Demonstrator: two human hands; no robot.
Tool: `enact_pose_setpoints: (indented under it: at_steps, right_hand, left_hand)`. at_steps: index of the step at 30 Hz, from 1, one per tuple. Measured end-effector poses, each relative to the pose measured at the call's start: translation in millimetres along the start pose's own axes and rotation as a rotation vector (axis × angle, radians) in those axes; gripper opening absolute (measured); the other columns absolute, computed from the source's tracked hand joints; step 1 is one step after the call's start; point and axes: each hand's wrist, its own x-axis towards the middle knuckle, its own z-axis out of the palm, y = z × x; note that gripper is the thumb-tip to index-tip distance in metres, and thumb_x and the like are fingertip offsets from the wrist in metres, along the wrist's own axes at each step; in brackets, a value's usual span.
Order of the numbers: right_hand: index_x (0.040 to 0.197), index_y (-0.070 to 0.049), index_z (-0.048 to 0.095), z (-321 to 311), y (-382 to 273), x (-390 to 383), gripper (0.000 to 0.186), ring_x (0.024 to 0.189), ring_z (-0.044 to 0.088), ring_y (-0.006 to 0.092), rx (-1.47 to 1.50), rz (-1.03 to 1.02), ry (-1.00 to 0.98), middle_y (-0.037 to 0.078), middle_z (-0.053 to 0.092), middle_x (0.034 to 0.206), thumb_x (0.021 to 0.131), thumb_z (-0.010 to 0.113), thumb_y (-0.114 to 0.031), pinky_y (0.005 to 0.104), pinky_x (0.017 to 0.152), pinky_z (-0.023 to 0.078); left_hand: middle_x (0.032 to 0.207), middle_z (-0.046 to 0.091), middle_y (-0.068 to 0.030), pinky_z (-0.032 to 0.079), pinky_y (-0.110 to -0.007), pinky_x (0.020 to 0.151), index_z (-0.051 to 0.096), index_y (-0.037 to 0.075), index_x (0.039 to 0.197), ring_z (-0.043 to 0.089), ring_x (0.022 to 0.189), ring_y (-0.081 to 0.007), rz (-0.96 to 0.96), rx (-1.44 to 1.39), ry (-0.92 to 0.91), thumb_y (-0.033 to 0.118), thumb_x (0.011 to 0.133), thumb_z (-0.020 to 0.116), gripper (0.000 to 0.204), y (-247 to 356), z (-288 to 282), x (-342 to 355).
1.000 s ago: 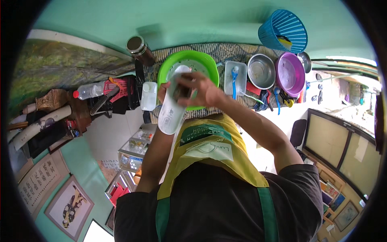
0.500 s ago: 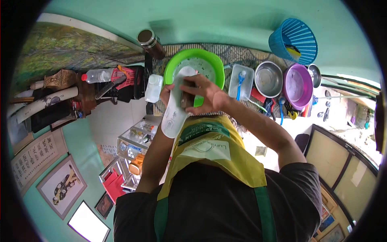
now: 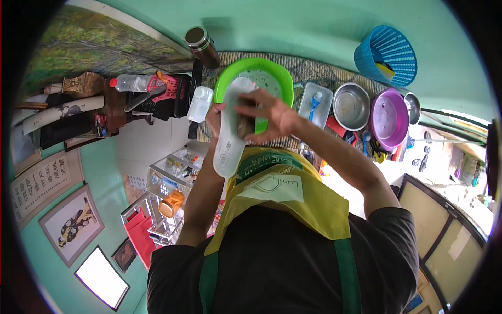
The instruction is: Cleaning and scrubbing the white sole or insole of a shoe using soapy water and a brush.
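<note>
A long, translucent white plastic piece with rounded ends (image 3: 228, 152) slants over the front left of a green basin (image 3: 288, 86). Its exact kind is unclear. My left hand (image 3: 213, 119) is closed on its left edge, thumb showing and the other fingers mostly hidden behind it. On the right side of the piece, my right hand (image 3: 269, 118) has curved fingers, blurred by motion, around a brownish blurred thing (image 3: 244, 125) that I cannot make out. Greyish, sudsy water (image 3: 264, 82) lies in the basin.
Left of the basin lies a white plastic bottle (image 3: 200, 104); a brown tumbler (image 3: 203, 48) stands behind. Rightward are a clear container (image 3: 324, 112) with a blue-handled utensil (image 3: 314, 104), a steel bowl (image 3: 351, 106), a purple basin (image 3: 376, 123) and a blue basket (image 3: 366, 57).
The view has shifted slightly. Both hands remain at the white plastic piece, which stands a little more upright, while the right hand stays blurred against it.
</note>
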Motion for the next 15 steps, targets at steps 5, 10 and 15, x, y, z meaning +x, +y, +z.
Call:
enact_pose_setpoints:
  at_steps: [5, 10, 15]
  right_hand:
    - [0.132, -0.011, 0.068, 8, 13, -8, 0.075, 0.118, 0.059, 0.0409, -0.161, 0.154, 0.033, 0.023, 0.057, 0.137, 0.068, 0.088, -0.043, 0.0504, 0.102, 0.050]
    - [0.137, -0.016, 0.066, 1, 19, -6, 0.076, 0.124, 0.056, 0.0405, -0.169, 0.405, 0.102, 0.021, 0.054, 0.141, 0.071, 0.087, -0.049, 0.0517, 0.107, 0.047]
    - [0.136, -0.016, 0.067, 7, 9, -7, 0.074, 0.125, 0.056, 0.0412, -0.077, 0.179, 0.089, 0.021, 0.056, 0.140, 0.071, 0.086, -0.047, 0.0499, 0.108, 0.046]
  left_hand:
    - [0.148, 0.050, -0.0194, 0.039, -0.050, 0.116, 0.043, -0.002, 0.149, 0.050, 0.136, -0.0363, 0.057, -0.082, 0.014, 0.032, 0.079, 0.050, 0.078, -12, 0, -1]
    - [0.142, 0.054, -0.0231, 0.042, -0.048, 0.113, 0.045, -0.005, 0.145, 0.055, 0.129, -0.0367, 0.029, 0.031, 0.094, 0.034, 0.086, 0.048, 0.071, -17, 17, -12]
    - [0.136, 0.059, -0.0219, 0.047, -0.048, 0.108, 0.049, -0.003, 0.143, 0.061, 0.120, -0.0363, 0.017, -0.078, 0.179, 0.032, 0.088, 0.049, 0.065, -19, 13, -11]
